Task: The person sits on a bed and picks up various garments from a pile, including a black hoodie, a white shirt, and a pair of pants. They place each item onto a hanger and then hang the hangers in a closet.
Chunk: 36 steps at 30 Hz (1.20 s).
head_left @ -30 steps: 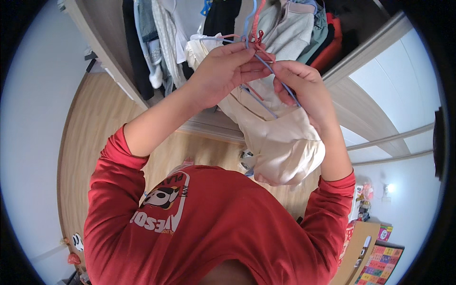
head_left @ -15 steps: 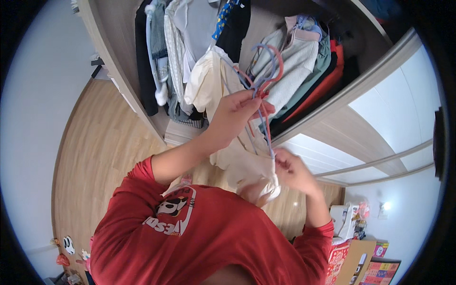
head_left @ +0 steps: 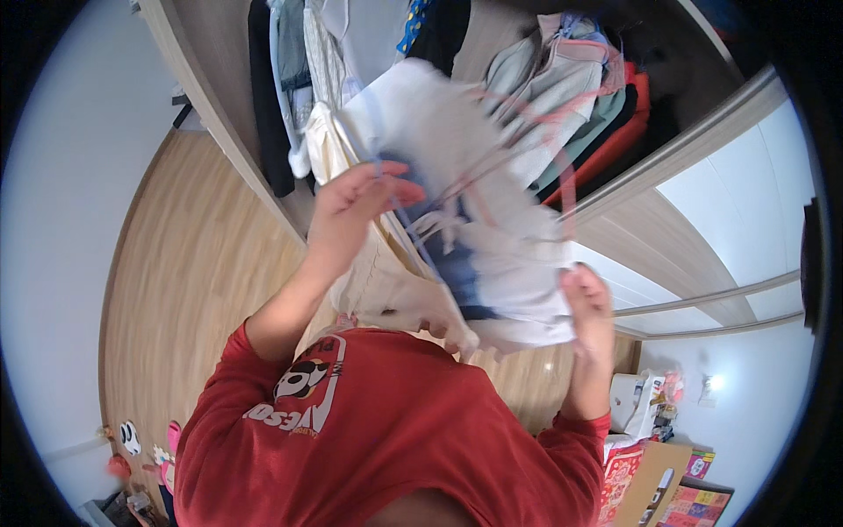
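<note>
My left hand [head_left: 356, 211] is closed around a light blue hanger [head_left: 406, 224], from which a cream garment [head_left: 382, 285] with a ruffled edge hangs. To its right, a white garment [head_left: 518, 277] with a blue patch and a tied white string is spread out on a pink hanger [head_left: 566, 180], blurred by motion. My right hand [head_left: 587, 299] pinches the right edge of this white garment, close to the hanger's end. Part of the white garment's left side lies behind my left hand and the blue hanger.
Ahead stands an open wardrobe with hanging clothes, among them a grey-white jacket [head_left: 558, 75] and a red garment [head_left: 606, 140]. Its sliding door [head_left: 702, 220] is on the right. Wooden floor [head_left: 193, 263] stretches to the left. Boxes [head_left: 645, 483] stand at lower right.
The two hangers, held together before, are now apart. My left hand has moved left with the blue hanger and cream garment. The white garment has come into view, and my right hand has moved right.
</note>
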Motion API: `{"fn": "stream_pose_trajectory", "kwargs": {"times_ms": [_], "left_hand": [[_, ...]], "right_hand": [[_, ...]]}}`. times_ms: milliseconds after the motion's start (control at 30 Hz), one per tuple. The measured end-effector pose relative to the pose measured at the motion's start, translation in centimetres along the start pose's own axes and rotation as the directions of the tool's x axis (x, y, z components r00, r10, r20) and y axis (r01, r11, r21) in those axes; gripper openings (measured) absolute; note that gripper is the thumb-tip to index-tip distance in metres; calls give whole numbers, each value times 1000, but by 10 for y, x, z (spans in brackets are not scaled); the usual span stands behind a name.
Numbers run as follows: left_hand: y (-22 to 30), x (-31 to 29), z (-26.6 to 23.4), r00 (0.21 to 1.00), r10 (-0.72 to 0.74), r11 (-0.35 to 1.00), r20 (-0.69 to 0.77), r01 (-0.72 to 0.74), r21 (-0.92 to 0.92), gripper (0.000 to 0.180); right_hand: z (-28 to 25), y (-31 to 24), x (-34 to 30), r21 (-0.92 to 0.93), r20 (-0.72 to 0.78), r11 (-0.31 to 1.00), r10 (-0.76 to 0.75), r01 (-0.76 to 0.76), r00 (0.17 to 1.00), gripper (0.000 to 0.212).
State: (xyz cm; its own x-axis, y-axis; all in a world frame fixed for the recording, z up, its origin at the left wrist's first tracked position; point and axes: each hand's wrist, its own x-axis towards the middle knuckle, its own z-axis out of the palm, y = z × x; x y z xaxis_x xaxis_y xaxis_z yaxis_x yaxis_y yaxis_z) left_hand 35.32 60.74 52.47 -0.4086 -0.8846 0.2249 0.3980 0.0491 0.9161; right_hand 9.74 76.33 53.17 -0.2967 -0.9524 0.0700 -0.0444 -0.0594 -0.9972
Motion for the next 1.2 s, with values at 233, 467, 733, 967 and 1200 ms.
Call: {"fn": "stream_pose_trajectory", "kwargs": {"times_ms": [233, 467, 733, 967, 1200], "left_hand": [[31, -38, -37, 961, 142, 977, -237, -175, -125, 26], [54, -64, -57, 944, 241, 742, -227, -330, -583, 28], [66, -79, -86, 923, 295, 628, -246, -381, -678, 27], [90, -96, -108, 900, 349, 645, -261, -432, -630, 25], [94, -71, -161, 879, 326, 634, -349, -477, -609, 23]], "right_hand": [[-60, -60, -21, -68, -296, 992, -120, 104, 948, 19], [-49, -90, 0, -108, -502, 986, -165, 128, 849, 25], [6, -97, 12, -900, -25, 221, -886, 376, 462, 36], [-36, -140, 72, -75, -495, 987, -161, 143, 854, 35], [-15, -119, 85, -65, -640, 989, -141, 129, 755, 35]]}}
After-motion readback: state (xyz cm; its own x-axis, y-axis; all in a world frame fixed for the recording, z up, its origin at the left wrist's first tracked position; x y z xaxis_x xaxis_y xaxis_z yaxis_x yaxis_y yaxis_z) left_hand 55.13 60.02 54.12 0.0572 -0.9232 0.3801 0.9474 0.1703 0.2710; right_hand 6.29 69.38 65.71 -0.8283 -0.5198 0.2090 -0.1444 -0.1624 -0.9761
